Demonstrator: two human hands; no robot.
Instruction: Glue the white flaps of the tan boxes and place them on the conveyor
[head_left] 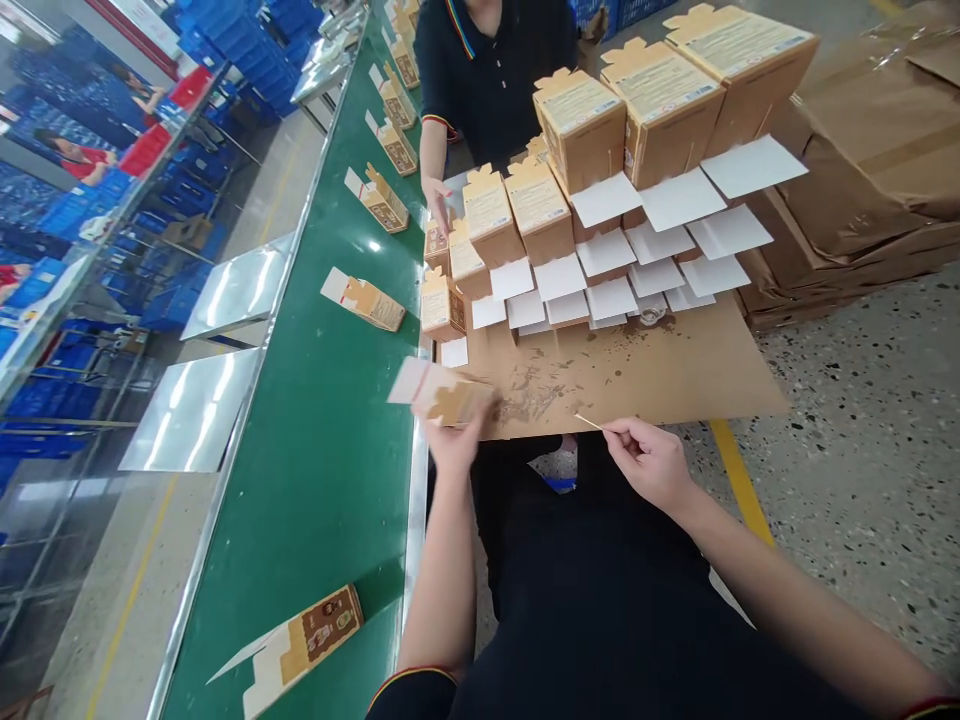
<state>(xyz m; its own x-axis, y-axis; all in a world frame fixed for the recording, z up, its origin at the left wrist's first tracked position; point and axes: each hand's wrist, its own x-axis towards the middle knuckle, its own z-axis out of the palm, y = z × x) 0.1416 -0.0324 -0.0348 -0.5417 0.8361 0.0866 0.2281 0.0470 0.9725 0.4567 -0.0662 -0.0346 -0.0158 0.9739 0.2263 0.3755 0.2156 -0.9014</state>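
Note:
My left hand (454,445) is closed round a small brown carton (457,395), which is blurred by motion. The carton's white flap sticks out to the left, over the edge of the green conveyor belt (300,480). In my right hand (651,465) a thin pale stick (588,422) is pinched between thumb and finger, its tip pointing left. Under the stick's tip lies a brown cardboard sheet (697,370) marked with dark smudges. Stacked cartons (491,215) with white flaps hanging down stand on the far part of that sheet.
Several open cartons (367,300) lie spaced along the belt, one (311,640) close to me. Across the table, a co-worker's hand (436,205) is beside the stack. Brown wrapped boxes (862,150) are at the right. Metal plates (191,410) flank the belt's left side.

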